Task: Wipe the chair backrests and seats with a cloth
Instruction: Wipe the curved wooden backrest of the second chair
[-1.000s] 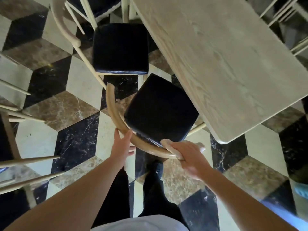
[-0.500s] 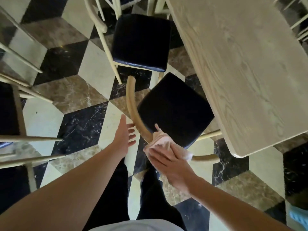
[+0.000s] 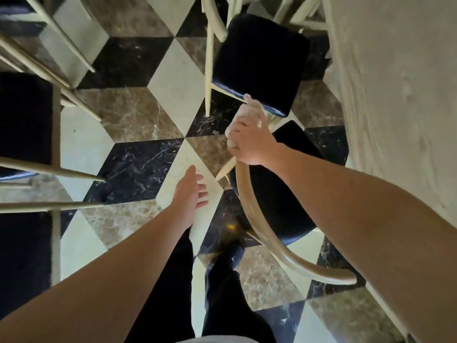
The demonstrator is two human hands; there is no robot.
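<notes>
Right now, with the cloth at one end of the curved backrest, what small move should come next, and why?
Probably draw the cloth back along the curved backrest toward its near end. The right hand grips the cloth around the rail's far end, and the long arc toward the person lies bare ahead of it. The left hand hangs open, touching nothing, so it could steady the rail.

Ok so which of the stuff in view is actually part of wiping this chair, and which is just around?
In use:
right hand gripping the cloth
curved backrest of the near chair
its black seat
left hand, open, touching nothing

Just around:
wooden table
next chair's seat
chairs at left
</notes>
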